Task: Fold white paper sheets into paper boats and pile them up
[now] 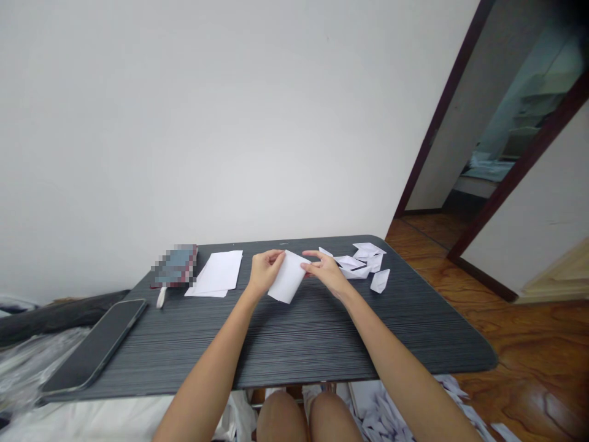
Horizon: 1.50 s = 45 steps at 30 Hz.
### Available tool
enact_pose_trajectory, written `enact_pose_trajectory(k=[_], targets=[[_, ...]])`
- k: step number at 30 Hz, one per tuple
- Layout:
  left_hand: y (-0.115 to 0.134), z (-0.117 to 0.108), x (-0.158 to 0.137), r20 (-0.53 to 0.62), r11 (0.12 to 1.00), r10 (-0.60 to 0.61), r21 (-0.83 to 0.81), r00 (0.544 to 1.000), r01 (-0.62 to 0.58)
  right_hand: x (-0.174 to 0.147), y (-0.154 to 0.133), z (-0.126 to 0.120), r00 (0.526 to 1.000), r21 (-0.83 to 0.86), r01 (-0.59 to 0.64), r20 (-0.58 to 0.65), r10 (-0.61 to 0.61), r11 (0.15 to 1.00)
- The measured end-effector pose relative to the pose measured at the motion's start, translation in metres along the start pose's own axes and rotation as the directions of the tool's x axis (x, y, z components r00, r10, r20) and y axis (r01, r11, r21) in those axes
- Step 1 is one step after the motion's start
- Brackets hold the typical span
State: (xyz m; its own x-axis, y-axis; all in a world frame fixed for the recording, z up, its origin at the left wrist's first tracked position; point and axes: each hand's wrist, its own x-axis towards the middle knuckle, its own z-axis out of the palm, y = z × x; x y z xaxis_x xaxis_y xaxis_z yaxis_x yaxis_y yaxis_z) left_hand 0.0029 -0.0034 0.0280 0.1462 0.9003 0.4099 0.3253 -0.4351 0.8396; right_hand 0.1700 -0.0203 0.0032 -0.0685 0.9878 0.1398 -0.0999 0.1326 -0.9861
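A white sheet of paper (pixel 289 279), apparently folded over, is held tilted above the middle of the dark table. My left hand (pixel 265 270) pinches its upper left corner between thumb and fingers. At the right edge, my right hand (pixel 326 272) grips the paper with its thumb in front, the index finger stretched out above. Right of that hand lie several folded white paper pieces (pixel 352 264), with one folded piece (pixel 380 280) a little apart. To the left of my left hand rests a small stack of flat white sheets (pixel 216 273).
The dark wood-grain table (pixel 313 350) stands against a white wall. On its left are a phone (pixel 96 347) and a blurred-out item (pixel 175 267) with a white strap. Many folded papers (pixel 386 414) lie below the front edge. A doorway (pixel 464 135) is at right.
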Motion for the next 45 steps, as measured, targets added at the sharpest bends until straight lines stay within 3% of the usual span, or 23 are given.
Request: enact_pose_trajectory(k=[6, 11, 16, 21, 25, 30, 36, 39, 43, 45], targets=[[-0.005, 0.003, 0.000, -0.027, 0.999, 0.035, 0.013, 0.999, -0.035, 0.002, 0.001, 0.000, 0.992, 0.169, -0.084, -0.077, 0.098, 0.982], [-0.003, 0.002, -0.001, -0.069, 0.998, 0.056, 0.003, 0.996, -0.056, -0.001, 0.003, 0.000, 0.962, 0.217, -0.265, 0.128, 0.242, 0.940], [-0.003, 0.001, -0.001, -0.089, 0.998, 0.059, -0.007, 0.994, -0.060, -0.002, 0.005, 0.003, 0.980, 0.202, -0.197, 0.068, 0.187, 0.959], [-0.006, 0.001, 0.000, -0.128, 0.997, 0.078, 0.009, 0.989, -0.078, -0.003, 0.010, 0.006, 0.943, 0.177, -0.294, 0.212, 0.255, 0.939], [-0.009, -0.001, 0.001, -0.136, 0.996, 0.088, 0.019, 0.987, -0.086, -0.005, 0.013, 0.010, 0.954, 0.187, -0.262, 0.201, 0.224, 0.947], [-0.009, -0.003, 0.004, -0.188, 0.997, 0.075, 0.005, 0.979, -0.075, -0.007, 0.013, 0.012, 0.922, 0.133, -0.325, 0.264, 0.282, 0.936], [-0.006, -0.005, 0.005, -0.223, 0.999, 0.028, -0.039, 0.974, -0.038, -0.009, 0.010, 0.014, 0.937, 0.093, -0.288, 0.235, 0.260, 0.953], [-0.005, -0.007, 0.007, -0.244, 0.999, -0.007, -0.052, 0.970, -0.006, -0.014, 0.007, 0.019, 0.923, 0.041, -0.266, 0.300, 0.242, 0.963], [-0.011, -0.019, 0.014, -0.367, 0.997, -0.035, -0.082, 0.930, 0.006, -0.020, 0.003, 0.023, 0.893, -0.042, -0.221, 0.393, 0.219, 0.974], [-0.018, -0.028, 0.019, -0.501, 0.993, -0.070, -0.118, 0.863, 0.012, -0.020, 0.003, 0.021, 0.877, -0.086, -0.213, 0.421, 0.230, 0.973]])
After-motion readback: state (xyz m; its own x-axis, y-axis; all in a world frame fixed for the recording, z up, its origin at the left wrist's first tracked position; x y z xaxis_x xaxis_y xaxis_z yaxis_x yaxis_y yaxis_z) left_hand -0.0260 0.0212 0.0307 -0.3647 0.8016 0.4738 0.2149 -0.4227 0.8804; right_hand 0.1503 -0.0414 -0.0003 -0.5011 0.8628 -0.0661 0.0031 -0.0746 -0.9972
